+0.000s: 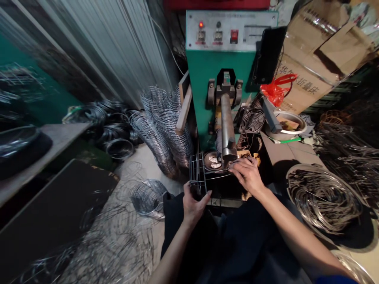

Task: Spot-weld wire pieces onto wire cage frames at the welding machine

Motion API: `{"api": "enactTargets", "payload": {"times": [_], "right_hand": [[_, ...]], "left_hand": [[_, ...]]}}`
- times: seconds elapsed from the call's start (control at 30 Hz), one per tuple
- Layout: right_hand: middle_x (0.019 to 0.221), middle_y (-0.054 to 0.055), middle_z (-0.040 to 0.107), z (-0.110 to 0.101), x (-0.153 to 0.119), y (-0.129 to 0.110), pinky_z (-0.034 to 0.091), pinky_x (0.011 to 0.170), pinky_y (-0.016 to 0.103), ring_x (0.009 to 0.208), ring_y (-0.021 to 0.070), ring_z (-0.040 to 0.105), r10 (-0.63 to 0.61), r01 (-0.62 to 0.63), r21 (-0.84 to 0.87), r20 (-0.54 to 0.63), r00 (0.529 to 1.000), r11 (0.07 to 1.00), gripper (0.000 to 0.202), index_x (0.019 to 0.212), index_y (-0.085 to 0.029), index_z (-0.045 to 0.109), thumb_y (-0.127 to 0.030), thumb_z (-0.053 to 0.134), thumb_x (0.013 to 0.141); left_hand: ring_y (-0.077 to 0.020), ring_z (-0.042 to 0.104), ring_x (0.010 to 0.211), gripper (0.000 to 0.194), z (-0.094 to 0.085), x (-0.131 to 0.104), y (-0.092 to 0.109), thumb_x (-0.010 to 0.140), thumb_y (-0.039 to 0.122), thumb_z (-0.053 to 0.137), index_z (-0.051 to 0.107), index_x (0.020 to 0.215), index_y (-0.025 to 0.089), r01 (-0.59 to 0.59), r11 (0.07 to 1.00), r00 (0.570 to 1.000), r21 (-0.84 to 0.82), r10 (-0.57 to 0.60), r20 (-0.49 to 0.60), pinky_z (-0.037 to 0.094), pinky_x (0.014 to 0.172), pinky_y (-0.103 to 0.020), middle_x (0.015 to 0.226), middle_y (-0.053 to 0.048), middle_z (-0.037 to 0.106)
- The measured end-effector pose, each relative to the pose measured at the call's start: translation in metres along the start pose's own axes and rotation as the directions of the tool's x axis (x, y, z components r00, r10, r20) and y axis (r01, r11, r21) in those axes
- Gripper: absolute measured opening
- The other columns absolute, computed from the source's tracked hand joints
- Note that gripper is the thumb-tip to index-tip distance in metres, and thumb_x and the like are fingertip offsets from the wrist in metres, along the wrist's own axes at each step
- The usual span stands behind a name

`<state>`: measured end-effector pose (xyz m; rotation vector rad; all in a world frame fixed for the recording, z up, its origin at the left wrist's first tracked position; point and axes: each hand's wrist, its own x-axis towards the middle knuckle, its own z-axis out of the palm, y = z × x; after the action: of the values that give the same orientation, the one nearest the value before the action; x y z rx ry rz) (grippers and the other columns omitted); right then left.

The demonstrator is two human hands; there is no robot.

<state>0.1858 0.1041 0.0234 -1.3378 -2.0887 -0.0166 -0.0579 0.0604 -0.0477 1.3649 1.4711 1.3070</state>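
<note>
Rack (197, 170) of thin wire, standing out at the left edge of the dark surface (220, 189), with both of my hands at work below a green machine (199, 94). My left hand (193, 207) holds the rack by its near end: the fingers lie on the left side, the thumb on the right, and the grip between them is fairly wide. My right hand (249, 175) reaches over the surface from the right, palm down, its fingertips drawn together just below the tip of the machine's metal cylinder (227, 126). Whether these fingertips pinch a part I cannot tell, as the spot is small and dark. A thin wire (219, 176) spans the gap between the rack and my right hand.

Towards the left edge of the surface, a round dish (209, 158) bearing pale pieces sits beside the cylinder's tip; beyond my right hand lies a yellow block (257, 159). Above, the machine's panel (247, 21) shows one lit red lamp (201, 24). On the floor (126, 185) to the left stand stacks of wire rings (161, 130); well to the right, a round tray (365, 232) carries a heap of bent wires (324, 197).
</note>
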Motion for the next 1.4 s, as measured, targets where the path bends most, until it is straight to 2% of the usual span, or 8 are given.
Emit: {"api": "enactTargets", "payload": {"times": [0.37, 0.5, 0.67, 1.03, 1.17, 1.27, 1.33, 1.4], "right_hand": [[0.096, 0.007, 0.075, -0.044, -0.056, 0.033, 0.048, 0.091, 0.038, 0.094, 0.0236, 0.068, 0.355, -0.337, 0.155, -0.107, 0.929, 0.929, 0.026, 0.092, -0.021, 0.073, -0.043, 0.057, 0.094], [0.1, 0.01, 0.075, -0.035, -0.103, 0.054, 0.053, 0.083, 0.036, 0.093, 0.0252, 0.07, 0.675, -0.694, 0.407, 0.215, 0.705, 0.594, 0.043, 0.101, -0.018, 0.071, -0.058, 0.06, 0.087], [0.107, 0.015, 0.073, 0.008, -0.146, 0.009, 0.055, 0.066, 0.03, 0.085, 0.0221, 0.073, 0.325, -0.859, 0.505, 0.828, 0.457, -0.079, 0.053, 0.12, -0.016, 0.064, -0.059, 0.06, 0.088], [0.096, 0.009, 0.074, 0.051, -0.192, -0.094, 0.054, 0.065, 0.024, 0.083, 0.0179, 0.07, 0.515, -0.677, 0.614, 0.766, 0.386, -0.406, 0.06, 0.115, -0.015, 0.067, -0.049, 0.084, 0.069], [0.099, 0.009, 0.074, 0.05, -0.189, -0.107, 0.055, 0.069, 0.029, 0.088, 0.0211, 0.071, 0.54, -0.708, 0.618, 0.746, 0.39, -0.341, 0.061, 0.12, -0.018, 0.066, -0.058, 0.075, 0.074], [0.092, 0.009, 0.075, 0.007, -0.201, -0.078, 0.056, 0.069, 0.037, 0.082, 0.0253, 0.071, 0.564, -0.836, 0.549, 0.683, 0.464, 0.023, 0.052, 0.109, -0.02, 0.072, -0.063, 0.066, 0.079], [0.094, 0.011, 0.075, -0.04, -0.23, -0.032, 0.056, 0.073, 0.041, 0.084, 0.028, 0.071, 0.76, -0.841, 0.427, 0.407, 0.507, 0.333, 0.041, 0.098, -0.024, 0.075, -0.06, 0.065, 0.08], [0.089, 0.017, 0.074, -0.088, -0.277, 0.024, 0.054, 0.064, 0.042, 0.077, 0.0306, 0.071, 0.899, -0.882, 0.189, -0.003, 0.438, 0.431, 0.035, 0.087, -0.027, 0.075, -0.059, 0.063, 0.08]], "left_hand": [[-0.0216, 0.068, 0.085, 0.078, -0.016, -0.024, 0.0, 0.065, 0.034, 0.083, 0.046, 0.132, 0.018, 0.088, 0.996, 0.996, -0.005, -0.088, 0.0, 0.055, 0.08, -0.035, 0.096, -0.005, 0.066], [-0.0161, 0.065, 0.068, 0.068, -0.041, -0.051, 0.014, 0.066, 0.037, 0.082, 0.054, 0.125, 0.018, 0.401, 0.869, 0.896, -0.288, -0.309, 0.318, 0.051, 0.056, -0.024, 0.089, -0.004, 0.064], [-0.015, 0.065, 0.063, 0.056, -0.052, -0.048, 0.028, 0.07, 0.052, 0.078, 0.068, 0.108, 0.012, 0.754, 0.549, 0.631, -0.359, -0.456, 0.628, 0.045, 0.047, -0.02, 0.084, -0.01, 0.066], [-0.0224, 0.071, 0.082, 0.089, -0.013, -0.099, 0.014, 0.07, 0.059, 0.079, 0.04, 0.14, 0.021, 0.68, 0.424, 0.733, -0.598, -0.401, 0.55, 0.055, 0.074, -0.034, 0.107, -0.012, 0.071], [-0.0142, 0.067, 0.075, 0.103, 0.007, -0.121, 0.017, 0.06, 0.027, 0.091, 0.03, 0.144, 0.029, 0.533, 0.698, 0.843, -0.479, -0.39, 0.369, 0.052, 0.073, -0.027, 0.097, -0.002, 0.067], [-0.0087, 0.059, 0.067, 0.082, 0.01, -0.121, 0.011, 0.068, 0.029, 0.086, 0.041, 0.136, 0.024, 0.45, 0.79, 0.892, -0.417, -0.415, 0.177, 0.047, 0.067, -0.021, 0.082, 0.005, 0.059], [-0.0081, 0.057, 0.068, 0.077, 0.004, -0.115, 0.004, 0.067, 0.03, 0.086, 0.046, 0.131, 0.021, 0.44, 0.812, 0.897, -0.384, -0.422, 0.133, 0.047, 0.067, -0.02, 0.082, 0.005, 0.057], [-0.0084, 0.057, 0.069, 0.08, -0.002, -0.107, -0.003, 0.064, 0.031, 0.087, 0.046, 0.132, 0.018, 0.452, 0.823, 0.892, -0.345, -0.427, 0.151, 0.047, 0.067, -0.021, 0.084, 0.004, 0.057]]}}
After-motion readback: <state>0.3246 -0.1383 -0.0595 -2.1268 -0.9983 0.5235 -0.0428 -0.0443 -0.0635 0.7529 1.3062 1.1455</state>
